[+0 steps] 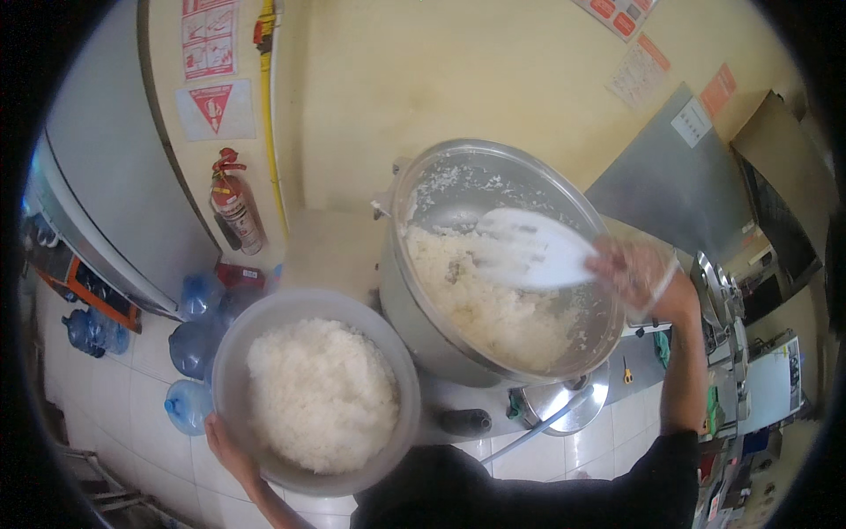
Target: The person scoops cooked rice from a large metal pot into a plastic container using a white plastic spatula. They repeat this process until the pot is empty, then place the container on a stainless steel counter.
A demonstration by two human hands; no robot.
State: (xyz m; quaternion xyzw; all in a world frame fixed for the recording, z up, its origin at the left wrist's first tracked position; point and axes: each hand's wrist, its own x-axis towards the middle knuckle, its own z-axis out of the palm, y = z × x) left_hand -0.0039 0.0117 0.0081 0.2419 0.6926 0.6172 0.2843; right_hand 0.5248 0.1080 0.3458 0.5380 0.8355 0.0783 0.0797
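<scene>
Head view: rice being moved btwn vessels.
L hand [231,451]: gripping grey bowl [231,353] rim, already heaped w/ rice.
R hand [636,275]: closed on white rice paddle [533,251], scooping in cooker pot [493,264].
Left: pot approx half full.

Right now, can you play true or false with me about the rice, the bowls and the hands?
1. The round grey bowl is full of white rice. True.
2. The left hand holds the flat white paddle. False: the right hand holds the flat white paddle; the left hand holds the grey bowl's rim.
3. The big shiny metal pot is empty. False: white rice still lies inside it.
4. A red fire extinguisher stands by the wall. True.
5. The blue water jugs sit on the counter. False: they stand on the tiled floor.
</scene>
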